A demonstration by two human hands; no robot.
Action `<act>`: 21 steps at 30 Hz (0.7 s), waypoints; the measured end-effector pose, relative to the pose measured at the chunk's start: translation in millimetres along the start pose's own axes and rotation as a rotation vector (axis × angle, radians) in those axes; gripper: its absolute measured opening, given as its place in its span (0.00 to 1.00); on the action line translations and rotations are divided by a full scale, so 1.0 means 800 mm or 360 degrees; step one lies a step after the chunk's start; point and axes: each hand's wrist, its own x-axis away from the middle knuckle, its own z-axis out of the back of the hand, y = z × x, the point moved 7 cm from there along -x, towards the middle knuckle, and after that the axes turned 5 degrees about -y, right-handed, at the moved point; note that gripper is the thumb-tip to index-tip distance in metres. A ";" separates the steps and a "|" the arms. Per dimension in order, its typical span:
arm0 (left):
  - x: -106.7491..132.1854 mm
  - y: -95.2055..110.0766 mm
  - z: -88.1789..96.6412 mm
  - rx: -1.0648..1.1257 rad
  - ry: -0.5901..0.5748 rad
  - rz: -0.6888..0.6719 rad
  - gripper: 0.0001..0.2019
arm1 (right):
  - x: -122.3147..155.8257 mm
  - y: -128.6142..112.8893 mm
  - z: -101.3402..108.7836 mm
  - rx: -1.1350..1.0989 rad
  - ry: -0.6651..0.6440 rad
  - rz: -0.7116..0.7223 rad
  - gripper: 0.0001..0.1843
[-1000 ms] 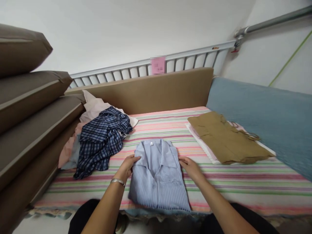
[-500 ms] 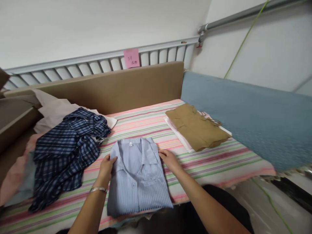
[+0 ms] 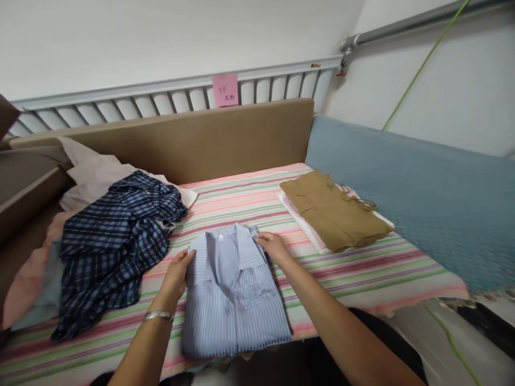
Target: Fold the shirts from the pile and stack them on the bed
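A folded light blue striped shirt lies collar-up on the striped bedsheet near the front edge. My left hand, with a silver bracelet at the wrist, grips the shirt's left shoulder edge, fingers curled onto the cloth. My right hand pinches the right side of the collar and shoulder. Both hands hold the shirt at its upper corners.
A crumpled dark blue plaid shirt lies on pale pink clothes at the left. A folded tan garment rests on white folded cloth at the right. A blue blanket lies further right. A brown headboard and white rail with a pink note stand behind.
My head has turned right then slightly back, shifting the view. My right hand has moved up from the shirt's side to its collar. The left hand stays at the left shoulder.
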 end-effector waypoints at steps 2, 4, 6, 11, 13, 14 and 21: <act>0.000 -0.006 -0.004 -0.0089 -0.0074 0.0084 0.17 | -0.009 0.011 -0.004 -0.0047 -0.0102 -0.0091 0.11; -0.004 -0.016 -0.003 -0.0190 -0.0044 0.0158 0.16 | -0.020 0.020 -0.006 -0.0044 -0.0162 -0.0174 0.09; -0.010 -0.020 0.000 -0.0272 0.0050 0.0143 0.17 | -0.029 0.025 -0.005 -0.0007 -0.0151 -0.0215 0.07; -0.003 -0.008 0.011 -0.0512 0.0409 -0.0065 0.33 | -0.026 0.024 0.004 0.0077 0.0051 -0.0200 0.03; 0.021 -0.004 0.023 -0.0594 0.0502 -0.0201 0.36 | -0.004 0.025 0.010 0.0052 0.0083 -0.0173 0.07; 0.037 -0.006 0.031 -0.0625 0.0517 -0.0257 0.35 | 0.012 0.028 0.013 0.0032 0.0082 -0.0162 0.08; 0.156 -0.093 0.081 -0.0491 0.0353 0.0026 0.31 | 0.161 0.069 0.008 -0.0130 -0.0125 -0.0203 0.08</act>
